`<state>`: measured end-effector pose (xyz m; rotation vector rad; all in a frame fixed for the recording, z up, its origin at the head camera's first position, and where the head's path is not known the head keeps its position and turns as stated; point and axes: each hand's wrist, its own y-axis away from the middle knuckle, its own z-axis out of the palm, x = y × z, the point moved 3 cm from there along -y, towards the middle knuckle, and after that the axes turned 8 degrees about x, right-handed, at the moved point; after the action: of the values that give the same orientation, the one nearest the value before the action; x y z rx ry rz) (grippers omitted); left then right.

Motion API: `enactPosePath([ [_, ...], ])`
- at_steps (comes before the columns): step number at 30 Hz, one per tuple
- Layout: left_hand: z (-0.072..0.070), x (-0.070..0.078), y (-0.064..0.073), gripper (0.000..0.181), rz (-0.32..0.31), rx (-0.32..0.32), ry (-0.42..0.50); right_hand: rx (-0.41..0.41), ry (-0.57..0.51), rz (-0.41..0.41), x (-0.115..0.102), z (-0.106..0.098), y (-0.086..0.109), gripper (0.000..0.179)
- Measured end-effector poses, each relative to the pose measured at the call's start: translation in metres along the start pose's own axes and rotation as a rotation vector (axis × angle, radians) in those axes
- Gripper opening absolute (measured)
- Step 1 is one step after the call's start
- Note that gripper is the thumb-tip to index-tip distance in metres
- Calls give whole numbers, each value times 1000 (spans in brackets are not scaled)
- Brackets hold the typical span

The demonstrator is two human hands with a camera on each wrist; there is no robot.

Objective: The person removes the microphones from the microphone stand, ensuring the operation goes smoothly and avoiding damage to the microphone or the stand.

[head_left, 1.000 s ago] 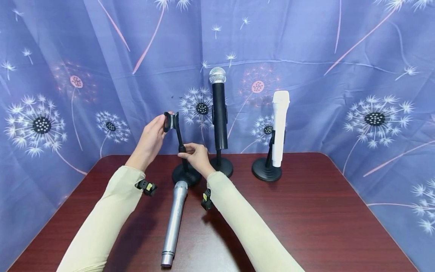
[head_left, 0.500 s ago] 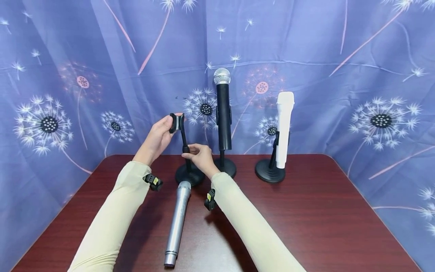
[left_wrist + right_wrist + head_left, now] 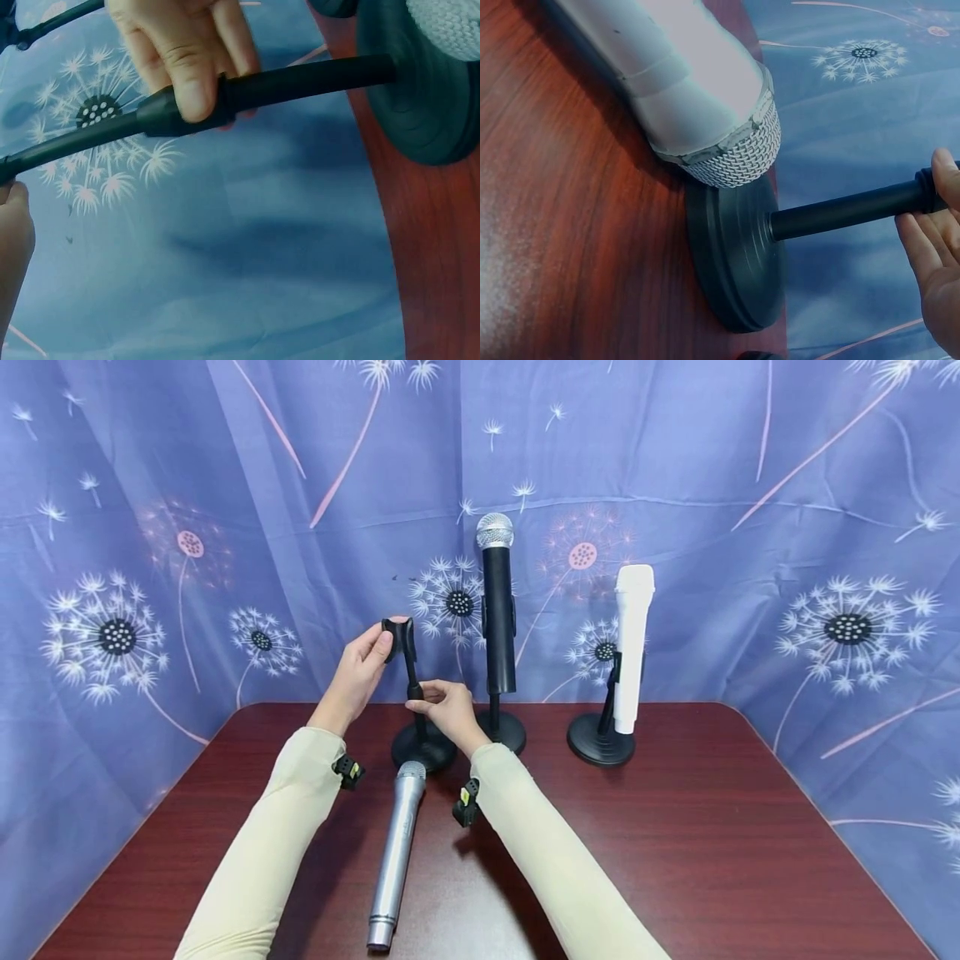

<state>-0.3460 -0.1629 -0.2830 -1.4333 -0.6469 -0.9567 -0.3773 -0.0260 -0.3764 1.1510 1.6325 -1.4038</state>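
A black desktop microphone stand stands upright at the left of the table, its round base flat on the wood. My left hand grips the clip at its top, thumb over the near side. Partway down the pole, my right hand pinches the thick collar between thumb and fingers. In front of the base lies a silver microphone, its mesh head overlapping the base in the right wrist view. Nothing sits in the clip.
Just right of my right hand, a black microphone with a silver head stands in another stand. Farther right, a white microphone leans in a third stand. A blue dandelion-print curtain hangs behind the table.
The head view has shifted, so everything sits slightly farther right. The clip has turned under my left hand, whose thumb now lies across it. My right hand stays on the collar.
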Motion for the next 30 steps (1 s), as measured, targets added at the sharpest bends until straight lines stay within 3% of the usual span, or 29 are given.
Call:
enactPosePath([
  [6, 2, -4, 4, 43, 55, 17, -65, -18, -23, 16, 3, 1, 1, 30],
  [13, 5, -8, 4, 46, 75, 43, 5, -16, -49, 51, 6, 0, -1, 32],
  [30, 4, -15, 7, 40, 108, 71, -2, -30, -111, 76, 6, -1, -2, 30],
])
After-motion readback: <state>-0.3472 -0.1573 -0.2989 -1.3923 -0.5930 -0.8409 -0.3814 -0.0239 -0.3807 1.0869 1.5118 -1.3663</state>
